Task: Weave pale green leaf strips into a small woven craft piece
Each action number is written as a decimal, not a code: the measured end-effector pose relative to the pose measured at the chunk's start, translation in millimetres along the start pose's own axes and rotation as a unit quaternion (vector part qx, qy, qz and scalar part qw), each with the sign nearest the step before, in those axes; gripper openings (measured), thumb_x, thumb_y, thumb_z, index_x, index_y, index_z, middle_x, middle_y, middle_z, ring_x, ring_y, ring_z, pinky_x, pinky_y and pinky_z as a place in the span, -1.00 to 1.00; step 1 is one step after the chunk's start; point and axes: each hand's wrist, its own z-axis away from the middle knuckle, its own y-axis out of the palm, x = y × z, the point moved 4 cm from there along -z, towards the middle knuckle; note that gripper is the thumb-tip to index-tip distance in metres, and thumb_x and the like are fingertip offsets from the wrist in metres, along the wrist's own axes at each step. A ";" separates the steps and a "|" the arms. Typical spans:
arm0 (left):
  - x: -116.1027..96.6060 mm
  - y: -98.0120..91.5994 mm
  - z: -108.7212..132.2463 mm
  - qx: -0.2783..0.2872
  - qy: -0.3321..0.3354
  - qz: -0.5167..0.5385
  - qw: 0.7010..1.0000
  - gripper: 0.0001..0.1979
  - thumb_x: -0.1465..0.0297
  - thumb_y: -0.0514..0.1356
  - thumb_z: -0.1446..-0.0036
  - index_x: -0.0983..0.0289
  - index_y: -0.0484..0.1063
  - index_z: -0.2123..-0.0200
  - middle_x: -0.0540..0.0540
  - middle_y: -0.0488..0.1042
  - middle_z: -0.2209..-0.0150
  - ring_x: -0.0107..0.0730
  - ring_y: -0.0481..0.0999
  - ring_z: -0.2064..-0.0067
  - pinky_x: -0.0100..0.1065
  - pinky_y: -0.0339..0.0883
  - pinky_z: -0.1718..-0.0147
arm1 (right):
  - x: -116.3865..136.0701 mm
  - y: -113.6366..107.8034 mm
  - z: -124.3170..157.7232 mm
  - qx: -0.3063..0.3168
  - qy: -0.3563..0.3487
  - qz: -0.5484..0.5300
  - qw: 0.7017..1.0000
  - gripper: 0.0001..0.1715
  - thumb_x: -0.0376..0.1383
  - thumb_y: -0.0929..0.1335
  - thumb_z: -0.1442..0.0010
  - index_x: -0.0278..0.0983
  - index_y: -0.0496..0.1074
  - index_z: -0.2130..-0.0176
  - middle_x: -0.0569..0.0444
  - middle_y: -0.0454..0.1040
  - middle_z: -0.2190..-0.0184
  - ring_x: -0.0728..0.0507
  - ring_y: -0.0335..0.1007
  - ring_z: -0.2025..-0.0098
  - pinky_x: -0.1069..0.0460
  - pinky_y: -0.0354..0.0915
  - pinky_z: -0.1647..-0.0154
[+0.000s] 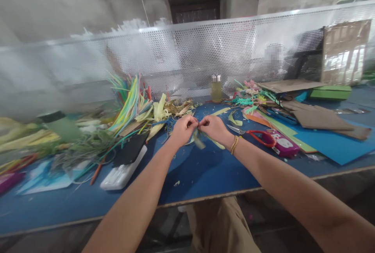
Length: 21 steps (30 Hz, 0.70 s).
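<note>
My left hand [183, 129] and my right hand [215, 127] meet over the middle of the blue table [199, 171]. Both pinch a pale green paper strip [199, 139] that hangs blurred between them. The fingers of both hands are curled closed on it. A gold bracelet [234, 145] circles my right wrist. Red-handled scissors [258, 136] lie just right of my right hand.
A pile of coloured paper strips [131, 104] lies at the left, with a black phone [130, 149] and a white case [123, 173] near it. A small bottle [216, 88] stands by the perforated metal screen [205, 50]. Cardboard sheets [319, 116], blue paper and a pink box [283, 145] lie at the right.
</note>
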 end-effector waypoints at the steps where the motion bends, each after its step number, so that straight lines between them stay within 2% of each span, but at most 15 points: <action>1: 5.7 3.0 0.4 0.003 -0.043 0.053 0.998 -0.90 0.40 0.14 -0.13 0.25 0.33 0.45 0.06 0.46 0.37 -0.35 0.43 0.32 -0.30 0.29 0.26 | 0.7 -0.4 0.1 0.005 -0.003 0.001 1.000 -0.93 -0.42 0.40 0.05 -0.31 0.46 0.54 0.14 0.50 0.56 0.02 0.33 0.51 0.13 0.18 0.48; 3: 14.9 7.6 1.8 -0.006 -0.113 0.136 0.984 -0.88 0.36 0.12 -0.15 0.26 0.34 0.41 0.01 0.41 0.47 -0.42 0.36 0.44 -0.36 0.25 0.37 | 1.2 -0.4 0.4 0.013 -0.004 -0.010 1.000 -0.94 -0.42 0.41 0.03 -0.30 0.47 0.51 0.12 0.52 0.52 0.00 0.36 0.48 0.12 0.22 0.45; 5: 20.3 9.8 2.8 -0.021 -0.149 0.176 0.973 -0.86 0.32 0.12 -0.16 0.27 0.34 0.39 -0.02 0.37 0.51 -0.46 0.30 0.49 -0.39 0.20 0.44 | 1.0 0.9 0.9 0.022 -0.006 -0.019 1.000 -0.94 -0.43 0.41 0.01 -0.30 0.46 0.49 0.11 0.53 0.50 -0.01 0.38 0.47 0.11 0.24 0.42; 11: 23.9 8.8 1.0 -0.056 -0.149 0.135 0.978 -0.86 0.34 0.20 -0.10 0.26 0.32 0.43 -0.06 0.32 0.54 -0.48 0.28 0.50 -0.41 0.17 0.46 | -1.3 6.6 3.4 0.007 -0.040 0.019 0.999 -0.91 -0.46 0.39 -0.02 -0.29 0.45 0.46 0.12 0.51 0.49 -0.02 0.37 0.45 0.09 0.23 0.39; 14: 23.5 9.3 0.9 -0.061 -0.162 0.170 0.970 -0.86 0.35 0.22 -0.07 0.26 0.30 0.40 -0.05 0.36 0.53 -0.48 0.32 0.50 -0.41 0.19 0.47 | -1.3 7.1 4.2 -0.002 -0.064 0.019 0.998 -0.91 -0.45 0.38 -0.05 -0.28 0.44 0.45 0.13 0.51 0.48 -0.02 0.37 0.44 0.09 0.22 0.37; 17: 21.0 7.8 1.8 -0.073 -0.177 0.219 0.957 -0.78 0.36 0.27 -0.01 0.24 0.30 0.29 -0.04 0.41 0.48 -0.46 0.39 0.47 -0.43 0.22 0.49 | -0.1 5.7 3.8 -0.002 -0.079 0.016 0.997 -0.92 -0.43 0.37 -0.06 -0.29 0.44 0.45 0.13 0.50 0.49 -0.02 0.36 0.45 0.09 0.21 0.39; 21: 17.1 6.3 2.2 -0.061 -0.177 0.214 0.959 -0.76 0.32 0.30 0.02 0.25 0.37 0.27 -0.01 0.44 0.46 -0.47 0.40 0.46 -0.45 0.23 0.51 | 2.5 3.0 2.7 0.000 -0.084 0.024 0.996 -0.90 -0.44 0.37 -0.04 -0.28 0.44 0.47 0.14 0.48 0.53 0.00 0.32 0.48 0.10 0.19 0.43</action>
